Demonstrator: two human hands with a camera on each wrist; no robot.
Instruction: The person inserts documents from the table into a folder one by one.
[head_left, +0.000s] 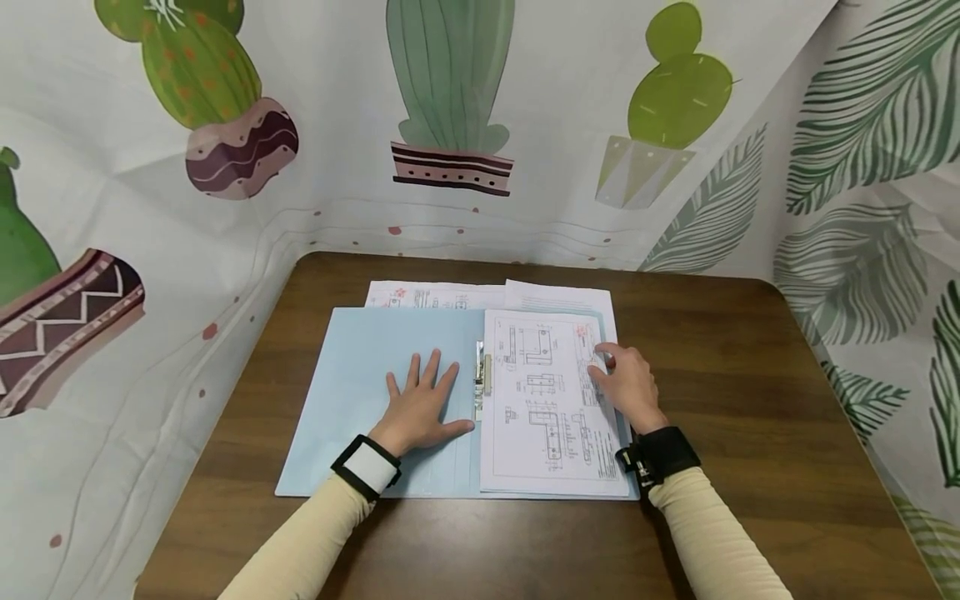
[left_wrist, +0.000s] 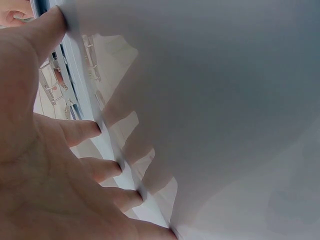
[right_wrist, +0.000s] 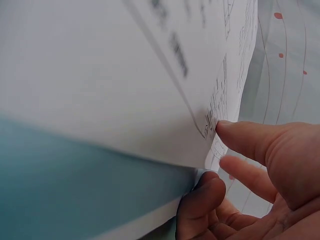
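Observation:
A light blue folder lies spread on the table, with a metal lever clip along its middle. My left hand rests on the bare left cover, fingers spread; in the left wrist view its fingertips touch the glossy cover. On the folder's right half lies a stack of printed technical drawings, with a red mark near the top right. My right hand pinches the stack's right edge. In the right wrist view the thumb presses on the top drawing, while other fingers curl at the edge below.
More printed sheets stick out behind the folder's far edge. The brown wooden table extends on both sides. A hanging cloth with cactus and leaf prints stands behind and beside it.

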